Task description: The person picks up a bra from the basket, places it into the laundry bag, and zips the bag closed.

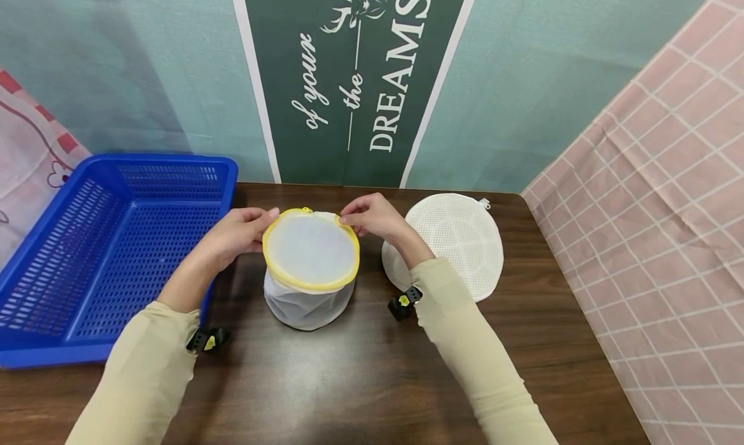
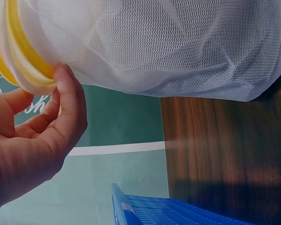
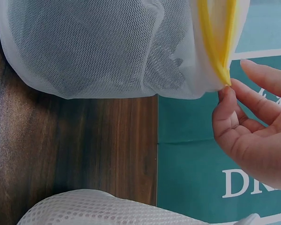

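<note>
A white fine-mesh laundry bag [image 1: 310,309] with a yellow zipper rim [image 1: 310,285] stands upright on the table, its round lid facing up. At the rim's left side, my left hand [image 1: 243,230] pinches the edge between thumb and fingers, as the left wrist view shows up close. My right hand [image 1: 374,219] pinches the rim at the back right, by the end of the yellow zipper [image 3: 223,70]. A small yellow zipper pull [image 1: 306,210] sits at the back of the rim. The bag's mesh side sags in soft folds.
To the right, partly behind my right forearm, lies a white coarse-mesh bag [image 1: 459,245] with a white zipper pull [image 1: 485,203]. A blue plastic basket [image 1: 151,238] stands on the left. Cloth with printed lettering [image 1: 401,64] hangs behind the brown wooden table [image 1: 325,380].
</note>
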Motion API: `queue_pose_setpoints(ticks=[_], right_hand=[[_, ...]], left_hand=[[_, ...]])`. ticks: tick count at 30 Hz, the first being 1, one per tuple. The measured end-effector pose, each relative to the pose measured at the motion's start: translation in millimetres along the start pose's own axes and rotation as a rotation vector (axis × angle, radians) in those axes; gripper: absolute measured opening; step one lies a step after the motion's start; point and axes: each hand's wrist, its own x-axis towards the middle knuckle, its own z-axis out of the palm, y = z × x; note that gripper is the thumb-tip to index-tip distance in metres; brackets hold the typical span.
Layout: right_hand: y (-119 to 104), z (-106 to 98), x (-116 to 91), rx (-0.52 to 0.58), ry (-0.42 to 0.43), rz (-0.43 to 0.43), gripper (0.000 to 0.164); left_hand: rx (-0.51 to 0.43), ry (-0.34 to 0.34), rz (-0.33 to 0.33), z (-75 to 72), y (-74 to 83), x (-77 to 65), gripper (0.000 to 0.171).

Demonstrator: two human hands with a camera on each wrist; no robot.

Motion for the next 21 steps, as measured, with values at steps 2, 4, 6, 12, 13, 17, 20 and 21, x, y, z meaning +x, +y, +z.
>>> queue_pose_setpoints(ticks=[2, 4, 6, 12, 13, 17, 20, 21], right_hand=[[-0.4, 1.7, 1.3, -0.01, -0.002, 0.006, 0.015], [-1.2, 3.2, 1.8, -0.019, -0.006, 0.013, 0.015], [-2.4, 4.5, 1.7, -0.03, -0.011, 0.021, 0.015], [-1.8, 7.3, 3.0, -0.061, -0.018, 0.039, 0.013], [-1.5, 7.6, 3.3, -0.065, -0.02, 0.038, 0.012], [-0.7, 8.1, 3.0, -0.07, -0.031, 0.028, 0.009], [-0.6, 7.2, 2.1, -0.074, -0.039, 0.02, 0.006], [-0.9, 6.7, 1.6, -0.075, -0.043, 0.017, 0.006]], left_hand=[[0.013, -0.009, 0.009, 0.3, -1.0, 0.1, 0.049], [0.008, -0.021, 0.022, 0.4, -2.2, 0.2, 0.043], [-0.004, -0.033, 0.036, 0.5, -3.5, 0.6, 0.039], [-0.018, -0.056, 0.061, 1.9, -5.0, 1.2, 0.035], [-0.013, -0.058, 0.06, 2.1, -5.0, 1.2, 0.034], [0.047, -0.065, 0.048, 2.4, -3.8, 1.6, 0.032], [0.113, -0.059, 0.046, 2.1, -1.3, 2.1, 0.031], [0.132, -0.057, 0.048, 1.9, 0.0, 2.3, 0.031]])
